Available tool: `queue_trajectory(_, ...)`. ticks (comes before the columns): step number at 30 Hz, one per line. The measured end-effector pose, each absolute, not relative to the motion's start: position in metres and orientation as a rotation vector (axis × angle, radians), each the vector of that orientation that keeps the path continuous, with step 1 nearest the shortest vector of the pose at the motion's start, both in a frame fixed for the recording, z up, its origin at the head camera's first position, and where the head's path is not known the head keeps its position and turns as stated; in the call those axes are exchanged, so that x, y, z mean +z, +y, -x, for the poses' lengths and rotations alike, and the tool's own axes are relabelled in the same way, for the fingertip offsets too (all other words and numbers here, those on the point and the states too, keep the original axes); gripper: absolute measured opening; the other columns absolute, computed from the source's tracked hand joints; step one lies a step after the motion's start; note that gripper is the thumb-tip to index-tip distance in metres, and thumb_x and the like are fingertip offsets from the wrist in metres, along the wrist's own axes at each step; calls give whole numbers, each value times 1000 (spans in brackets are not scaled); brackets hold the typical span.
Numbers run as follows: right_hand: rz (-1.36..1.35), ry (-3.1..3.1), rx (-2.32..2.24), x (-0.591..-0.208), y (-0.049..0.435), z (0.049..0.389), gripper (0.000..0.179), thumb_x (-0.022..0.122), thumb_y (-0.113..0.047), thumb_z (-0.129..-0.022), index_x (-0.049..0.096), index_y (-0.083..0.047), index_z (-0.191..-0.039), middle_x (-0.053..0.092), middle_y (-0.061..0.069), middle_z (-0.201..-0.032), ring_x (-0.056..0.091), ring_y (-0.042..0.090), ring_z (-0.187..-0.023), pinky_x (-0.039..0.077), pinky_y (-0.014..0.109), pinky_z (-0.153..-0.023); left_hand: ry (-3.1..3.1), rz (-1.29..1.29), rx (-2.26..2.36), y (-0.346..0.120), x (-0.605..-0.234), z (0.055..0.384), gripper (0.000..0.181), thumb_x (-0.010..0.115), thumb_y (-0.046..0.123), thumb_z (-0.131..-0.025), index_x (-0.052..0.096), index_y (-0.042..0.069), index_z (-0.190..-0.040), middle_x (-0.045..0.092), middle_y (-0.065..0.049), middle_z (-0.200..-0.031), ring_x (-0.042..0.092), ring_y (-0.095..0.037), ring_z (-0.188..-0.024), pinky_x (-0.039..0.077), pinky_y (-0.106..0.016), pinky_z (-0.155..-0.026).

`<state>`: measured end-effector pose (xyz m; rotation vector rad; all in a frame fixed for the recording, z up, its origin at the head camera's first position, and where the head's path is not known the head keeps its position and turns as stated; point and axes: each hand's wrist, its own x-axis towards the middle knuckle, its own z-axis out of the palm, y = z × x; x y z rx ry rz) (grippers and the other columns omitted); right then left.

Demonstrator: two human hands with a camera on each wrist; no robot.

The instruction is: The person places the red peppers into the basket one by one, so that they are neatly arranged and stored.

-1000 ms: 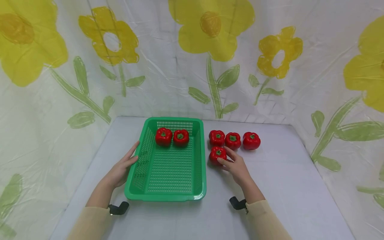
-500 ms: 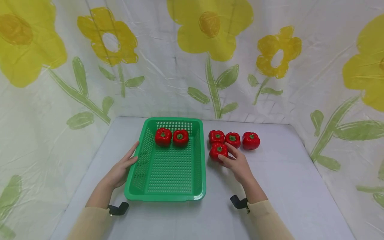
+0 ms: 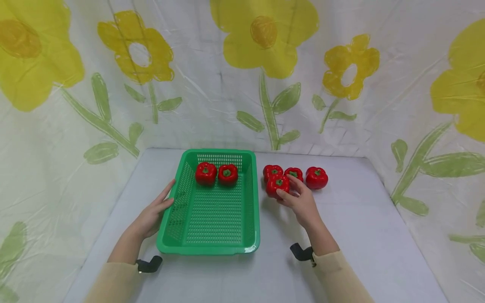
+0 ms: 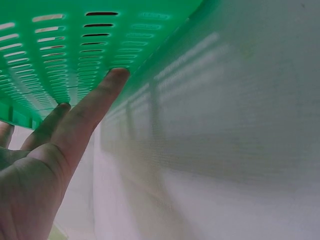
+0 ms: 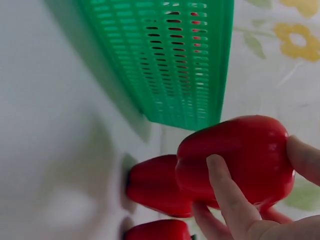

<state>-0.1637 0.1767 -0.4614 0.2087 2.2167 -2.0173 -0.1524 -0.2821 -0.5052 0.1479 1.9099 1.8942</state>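
My right hand [image 3: 306, 209] grips a red bell pepper [image 3: 275, 184] between thumb and fingers, just right of the green basket [image 3: 256, 219]. In the right wrist view this bell pepper [image 5: 250, 150] is off the table, with other bell peppers on the table beyond it. On the basket's left side, my left hand [image 3: 149, 218] rests against the outer wall. In the left wrist view its fingers [image 4: 82, 117] are extended and touch the slotted wall [image 4: 95, 45]. Two red bell peppers [image 3: 206, 174] [image 3: 228, 175] sit inside the basket at its far end.
Right of the basket, three more red bell peppers [image 3: 273, 171] [image 3: 294, 171] [image 3: 316, 178] stand in a row on the white table [image 3: 360, 219]. A white curtain with yellow flowers [image 3: 212, 105] hangs around the table's back and sides.
My right hand has lifted the bell pepper off the table and moved it slightly away from me, now partly covering those behind. The left hand and the basket have stayed in place.
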Motion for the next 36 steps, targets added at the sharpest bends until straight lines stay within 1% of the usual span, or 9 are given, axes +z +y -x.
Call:
queue_trajectory(7,-210,2225,-2054,-449,170,166,81,81,-22,-88,37,-17,-156,41,12,-151,43,35,-137,59,44,-89,1929,-149,1888,-282,-507,153,61,35,40,-110,0,47,-160,0,-14,-170,43,-32,-138,55,-39,-96)
queue_trajectory(12,-191,2219,-2076,-438,164,169,78,80,-23,-88,39,-20,-154,40,10,-154,44,34,-138,60,41,-87,1915,-153,1893,-282,-507,153,61,35,40,-110,0,47,-160,1,-15,-170,48,-30,-134,55,-40,-95)
queue_trajectory(19,-112,2189,-2099,-426,151,173,75,78,-20,-90,39,-18,-154,37,10,-156,42,35,-140,58,46,-91,1909,-164,1894,-283,-507,152,61,33,38,-111,-2,47,-160,5,-18,-169,53,-24,-130,56,-39,-94)
queue_trajectory(24,-99,2174,-2111,-418,143,176,74,78,-20,-90,40,-18,-153,37,9,-157,43,34,-139,58,47,-92,1891,-168,1903,-283,-506,152,61,33,38,-111,-2,46,-160,8,-20,-168,57,-22,-126,57,-39,-93)
queue_trajectory(29,-74,2131,-2141,-411,133,177,73,78,-18,-90,40,-17,-152,40,8,-154,47,34,-136,58,48,-91,1889,-174,1905,-283,-506,151,61,33,37,-111,-3,46,-160,5,-19,-169,55,-23,-128,56,-39,-94)
queue_trajectory(36,-79,2098,-2146,-407,121,180,70,78,-18,-90,42,-17,-150,41,8,-152,49,33,-133,60,44,-87,1895,-177,1904,-282,-507,152,61,33,37,-111,-3,46,-160,3,-18,-169,51,-27,-132,55,-39,-95)
